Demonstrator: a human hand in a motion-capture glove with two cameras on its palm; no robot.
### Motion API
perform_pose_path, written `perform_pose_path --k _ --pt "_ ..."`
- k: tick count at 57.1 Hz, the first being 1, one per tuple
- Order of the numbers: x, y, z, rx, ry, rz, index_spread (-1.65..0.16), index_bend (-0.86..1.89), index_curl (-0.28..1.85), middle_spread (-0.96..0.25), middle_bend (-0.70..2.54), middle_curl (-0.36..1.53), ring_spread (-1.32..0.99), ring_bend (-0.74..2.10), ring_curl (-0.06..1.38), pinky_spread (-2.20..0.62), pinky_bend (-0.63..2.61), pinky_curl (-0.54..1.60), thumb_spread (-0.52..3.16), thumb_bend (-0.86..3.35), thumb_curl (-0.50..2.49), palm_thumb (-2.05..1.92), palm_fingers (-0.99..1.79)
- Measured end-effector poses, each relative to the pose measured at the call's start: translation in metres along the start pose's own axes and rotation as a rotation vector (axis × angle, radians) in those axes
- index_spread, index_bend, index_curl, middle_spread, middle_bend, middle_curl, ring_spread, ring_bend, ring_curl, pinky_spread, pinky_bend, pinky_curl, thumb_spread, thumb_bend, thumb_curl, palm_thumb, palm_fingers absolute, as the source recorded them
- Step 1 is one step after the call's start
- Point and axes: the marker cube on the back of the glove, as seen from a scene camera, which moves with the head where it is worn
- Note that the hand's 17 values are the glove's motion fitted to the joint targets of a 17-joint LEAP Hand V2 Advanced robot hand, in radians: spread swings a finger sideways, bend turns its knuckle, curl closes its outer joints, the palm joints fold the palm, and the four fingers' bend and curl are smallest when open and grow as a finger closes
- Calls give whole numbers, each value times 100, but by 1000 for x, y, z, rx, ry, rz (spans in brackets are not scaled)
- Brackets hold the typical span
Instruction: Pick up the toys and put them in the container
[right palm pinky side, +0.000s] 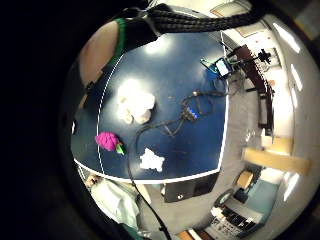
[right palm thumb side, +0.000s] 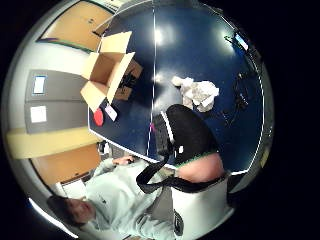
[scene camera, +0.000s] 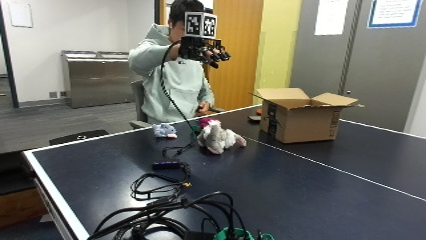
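Observation:
My gloved right hand (scene camera: 205, 49) is raised high above the table's far edge, at the person's head height, with fingers loosely bent and nothing in them. Below it on the dark blue table (scene camera: 319, 190) lies a white-grey plush animal (scene camera: 218, 137) (right palm pinky side: 135, 106) (right palm thumb side: 200, 94). A magenta toy (scene camera: 208, 121) (right palm pinky side: 108, 141) sits just behind it, and a small blue-grey plush (scene camera: 164, 130) (right palm pinky side: 151, 160) lies nearer the table's end. The open cardboard box (scene camera: 299, 120) (right palm thumb side: 107, 70) stands past the white centre line, flaps up.
A black cable (scene camera: 174, 100) hangs from the glove to the table and joins a tangle of cables (scene camera: 166, 200) (right palm pinky side: 192, 112) at the near edge. A small red disc (right palm thumb side: 98, 117) and a dark item (scene camera: 255, 118) lie beside the box. The bare hand (scene camera: 203, 107) rests near the table edge.

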Motion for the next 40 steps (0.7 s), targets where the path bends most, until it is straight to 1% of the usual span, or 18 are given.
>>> perform_pose_path --k 3,7,15,21,28,33,37,40 --pt "0 -1 -1 0 -4 -2 -14 10 3 1 15 4 -1 19 2 2 64 15 62 8 3 10 4" --pt "-3 -2 -4 3 -8 -4 -18 12 6 1 17 7 -1 21 5 3 72 21 88 9 6 10 -1" --pt "-14 -4 -2 -4 -4 -17 -22 14 11 1 18 12 -2 24 9 3 78 25 118 9 11 9 -5" --pt "-16 -12 7 -5 -5 -8 -23 12 13 1 18 16 -2 26 12 3 81 27 130 8 14 8 -8" --pt "-16 -26 31 -28 5 16 -24 11 14 1 16 18 -1 28 14 4 84 29 137 6 17 7 -12" --pt "-15 -37 58 -56 13 36 -24 9 15 1 14 19 -1 27 16 4 88 31 139 5 19 7 -16" --pt "-8 -53 87 -46 16 67 -24 8 15 0 14 19 -1 29 18 4 90 32 140 4 20 6 -16" --pt "6 -70 121 -43 26 109 -25 6 13 -3 21 22 -2 35 19 4 91 32 140 3 21 6 -6"
